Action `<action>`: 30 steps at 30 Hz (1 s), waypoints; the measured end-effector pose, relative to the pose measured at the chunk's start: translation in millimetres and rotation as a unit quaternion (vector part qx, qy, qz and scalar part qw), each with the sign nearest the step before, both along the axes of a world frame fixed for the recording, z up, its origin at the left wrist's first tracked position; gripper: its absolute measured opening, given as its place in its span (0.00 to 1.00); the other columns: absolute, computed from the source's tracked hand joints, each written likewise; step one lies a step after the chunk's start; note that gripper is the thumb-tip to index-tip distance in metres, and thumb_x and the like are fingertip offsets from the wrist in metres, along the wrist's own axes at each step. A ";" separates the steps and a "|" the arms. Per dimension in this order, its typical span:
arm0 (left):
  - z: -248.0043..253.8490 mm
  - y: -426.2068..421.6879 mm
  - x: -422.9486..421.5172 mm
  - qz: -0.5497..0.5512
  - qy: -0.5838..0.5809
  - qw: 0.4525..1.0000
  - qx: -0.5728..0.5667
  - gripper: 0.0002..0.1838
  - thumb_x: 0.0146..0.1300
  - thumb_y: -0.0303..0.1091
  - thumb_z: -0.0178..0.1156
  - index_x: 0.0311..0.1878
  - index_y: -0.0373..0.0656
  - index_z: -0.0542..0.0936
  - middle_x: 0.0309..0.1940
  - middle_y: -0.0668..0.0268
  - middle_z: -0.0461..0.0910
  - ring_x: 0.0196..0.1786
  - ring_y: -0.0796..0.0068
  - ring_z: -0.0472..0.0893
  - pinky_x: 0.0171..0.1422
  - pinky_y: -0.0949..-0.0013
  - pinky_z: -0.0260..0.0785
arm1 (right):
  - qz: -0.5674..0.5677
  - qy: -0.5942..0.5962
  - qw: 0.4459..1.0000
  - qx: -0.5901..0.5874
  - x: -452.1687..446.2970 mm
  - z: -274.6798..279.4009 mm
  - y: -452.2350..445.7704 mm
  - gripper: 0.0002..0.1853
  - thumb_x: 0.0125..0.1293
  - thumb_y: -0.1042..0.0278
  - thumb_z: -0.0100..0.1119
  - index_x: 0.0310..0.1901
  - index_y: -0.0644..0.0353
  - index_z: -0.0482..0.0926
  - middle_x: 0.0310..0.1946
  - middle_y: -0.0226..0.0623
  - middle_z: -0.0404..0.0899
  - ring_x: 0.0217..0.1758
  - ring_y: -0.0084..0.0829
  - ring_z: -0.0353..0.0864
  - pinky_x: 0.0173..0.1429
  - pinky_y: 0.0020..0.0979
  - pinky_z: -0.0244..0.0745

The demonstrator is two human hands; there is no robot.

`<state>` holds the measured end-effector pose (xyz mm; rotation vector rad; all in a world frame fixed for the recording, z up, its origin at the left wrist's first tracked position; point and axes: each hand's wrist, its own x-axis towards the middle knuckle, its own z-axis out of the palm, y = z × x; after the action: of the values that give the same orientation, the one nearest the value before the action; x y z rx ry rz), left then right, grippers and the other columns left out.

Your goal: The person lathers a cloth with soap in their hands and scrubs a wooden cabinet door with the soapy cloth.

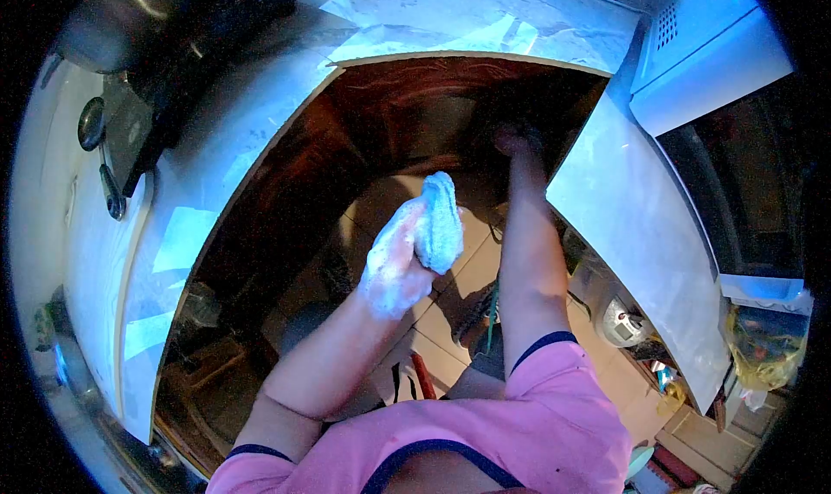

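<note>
Two hands show. The left hand (396, 265), coated in suds, has its fingers closed around one folded cloth (440, 224) at the centre of the frame. The right hand (512, 139), upper right of centre, reaches into shadow; whether its fingers are open or closed, I cannot tell. One pale surface (632, 234) curves around both arms, with one pot (117, 22) upper left and one microwave (710, 53) upper right. One plastic bag (766, 347) hangs lower right.

Pale cloth (441, 224), bunched, upright in left grip (395, 257)
</note>
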<state>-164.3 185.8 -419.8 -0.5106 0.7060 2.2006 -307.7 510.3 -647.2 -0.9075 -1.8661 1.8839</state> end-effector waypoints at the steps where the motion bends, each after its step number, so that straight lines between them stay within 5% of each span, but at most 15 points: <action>1: -4.5 -1.1 -0.7 -0.004 -0.012 1.000 0.007 0.18 0.67 0.42 0.46 0.53 0.41 0.72 0.43 0.55 0.78 0.44 0.60 0.79 0.53 0.59 0.72 | -0.003 0.002 1.000 -0.009 0.4 0.3 -0.2 0.29 0.65 0.44 0.44 0.59 0.57 0.68 0.53 0.40 0.72 0.53 0.40 0.71 0.59 0.40 0.66; 12: -21.1 3.0 -4.9 -0.033 0.055 0.998 -0.004 0.18 0.67 0.44 0.48 0.53 0.43 0.72 0.45 0.63 0.77 0.48 0.70 0.77 0.54 0.66 0.70 | -0.113 0.085 0.981 -0.133 19.3 25.3 -51.0 0.31 0.65 0.41 0.43 0.60 0.57 0.67 0.54 0.40 0.72 0.55 0.41 0.71 0.61 0.41 0.64; 14: -4.6 14.9 -4.7 0.032 0.104 0.984 -0.141 0.16 0.64 0.44 0.54 0.49 0.44 0.75 0.39 0.69 0.78 0.41 0.75 0.77 0.46 0.70 0.69 | -0.121 0.112 0.957 -0.238 49.2 62.4 -93.9 0.31 0.65 0.41 0.43 0.60 0.57 0.66 0.54 0.41 0.72 0.55 0.41 0.70 0.61 0.41 0.64; 18: -63.3 38.6 -23.6 0.001 0.212 0.960 -0.183 0.22 0.65 0.49 0.51 0.52 0.41 0.73 0.46 0.66 0.77 0.48 0.73 0.74 0.56 0.67 0.64 | 0.013 0.056 0.848 -0.527 118.0 158.6 -160.9 0.31 0.65 0.40 0.43 0.60 0.57 0.66 0.54 0.41 0.71 0.56 0.41 0.70 0.62 0.41 0.63; 20: -50.9 44.6 -14.2 -0.023 0.159 0.973 -0.164 0.22 0.65 0.49 0.51 0.52 0.40 0.74 0.46 0.65 0.77 0.48 0.73 0.75 0.55 0.68 0.64 | 0.119 -0.012 0.968 -0.221 146.7 163.3 -174.2 0.29 0.61 0.47 0.55 0.57 0.59 0.67 0.49 0.38 0.73 0.50 0.35 0.73 0.56 0.35 0.68; 21: -47.1 44.0 -11.4 -0.049 0.106 0.982 -0.146 0.23 0.65 0.49 0.52 0.51 0.39 0.75 0.45 0.64 0.77 0.47 0.73 0.75 0.55 0.68 0.64 | 0.114 0.003 0.993 -0.019 170.5 177.1 -191.9 0.25 0.60 0.63 0.57 0.58 0.60 0.65 0.46 0.37 0.74 0.49 0.31 0.73 0.54 0.32 0.68; 22: -55.3 44.9 -14.2 -0.046 0.105 0.983 -0.144 0.23 0.65 0.49 0.52 0.51 0.39 0.75 0.45 0.64 0.77 0.47 0.73 0.75 0.55 0.68 0.64 | 0.116 0.001 0.993 -0.016 186.8 179.8 -195.1 0.25 0.60 0.63 0.57 0.58 0.60 0.65 0.46 0.37 0.74 0.49 0.31 0.73 0.54 0.32 0.68; 24: -80.4 48.0 -24.9 -0.242 0.225 0.905 -0.267 0.22 0.64 0.48 0.53 0.51 0.39 0.76 0.44 0.63 0.78 0.46 0.73 0.75 0.55 0.67 0.64 | 0.053 0.007 0.998 -0.030 208.7 182.5 -195.9 0.24 0.56 0.78 0.53 0.57 0.61 0.66 0.44 0.37 0.73 0.48 0.30 0.73 0.54 0.30 0.68; 25: -78.1 52.8 -25.9 -0.237 0.281 0.868 -0.335 0.21 0.62 0.46 0.56 0.50 0.39 0.77 0.44 0.63 0.78 0.45 0.73 0.75 0.54 0.68 0.65 | 0.057 0.007 0.998 -0.028 216.2 187.7 -196.3 0.24 0.56 0.78 0.53 0.57 0.61 0.66 0.44 0.37 0.73 0.48 0.30 0.73 0.54 0.30 0.68; 26: -126.8 68.8 -37.0 -0.240 0.336 0.850 -0.327 0.18 0.61 0.42 0.57 0.48 0.38 0.78 0.41 0.64 0.79 0.43 0.75 0.76 0.51 0.70 0.66 | 0.072 -0.014 0.996 -0.054 222.7 196.5 -194.7 0.25 0.55 0.80 0.50 0.57 0.59 0.67 0.45 0.39 0.73 0.48 0.33 0.73 0.54 0.31 0.68; 28: -177.5 88.1 -43.3 -0.148 0.380 0.861 -0.305 0.15 0.61 0.38 0.58 0.47 0.40 0.78 0.38 0.66 0.80 0.40 0.78 0.77 0.46 0.73 0.69 | 0.087 -0.039 0.992 -0.085 231.0 206.7 -195.0 0.26 0.53 0.83 0.47 0.57 0.57 0.67 0.46 0.41 0.73 0.49 0.35 0.74 0.54 0.32 0.69; 30: -191.1 106.6 -50.3 -0.111 0.429 0.833 -0.332 0.14 0.60 0.36 0.57 0.47 0.41 0.78 0.37 0.66 0.80 0.38 0.79 0.76 0.44 0.74 0.69 | 0.229 -0.127 0.920 0.293 232.8 214.3 -183.2 0.27 0.52 0.83 0.50 0.56 0.55 0.67 0.45 0.45 0.73 0.47 0.41 0.77 0.50 0.35 0.72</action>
<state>-214.6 292.3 -610.9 0.2979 1.9310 1.8436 -74.9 327.0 -432.9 -0.5537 -2.7775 1.2939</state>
